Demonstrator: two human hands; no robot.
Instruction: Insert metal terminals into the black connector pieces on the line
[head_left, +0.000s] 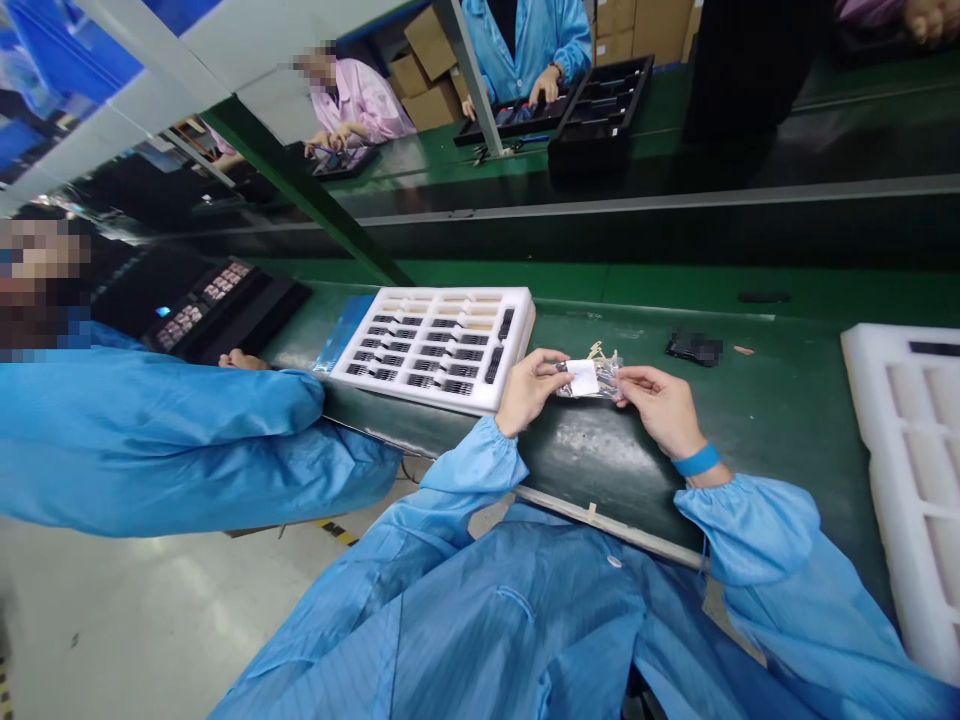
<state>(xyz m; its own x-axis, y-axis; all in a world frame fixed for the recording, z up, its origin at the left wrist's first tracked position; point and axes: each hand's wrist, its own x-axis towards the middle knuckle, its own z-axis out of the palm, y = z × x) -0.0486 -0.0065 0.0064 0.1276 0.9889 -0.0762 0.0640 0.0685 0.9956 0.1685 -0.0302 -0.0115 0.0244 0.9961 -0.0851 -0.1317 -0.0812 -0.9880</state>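
Between my two hands, over the green bench, is a small clear plastic bag [583, 379] with a white label and something dark inside. My left hand [528, 388] pinches its left end; my right hand [660, 402], with a blue band at the wrist, pinches the right end. What the bag contains is too small to make out. Just behind it lie some thin pale yellow bits [598, 350]. Left of my left hand sits a white foam tray [480, 399] with rows of black pronged parts in its slots. To the right of the bag lies a small black item [694, 348].
Another white foam tray [862, 400] stands at the right edge of the green bench [780, 420]. A blue sheet [346, 330] lies by the left tray. At left, a co-worker's blue sleeve [165, 440] reaches beside a black case [247, 310]. Other people work across the bench.
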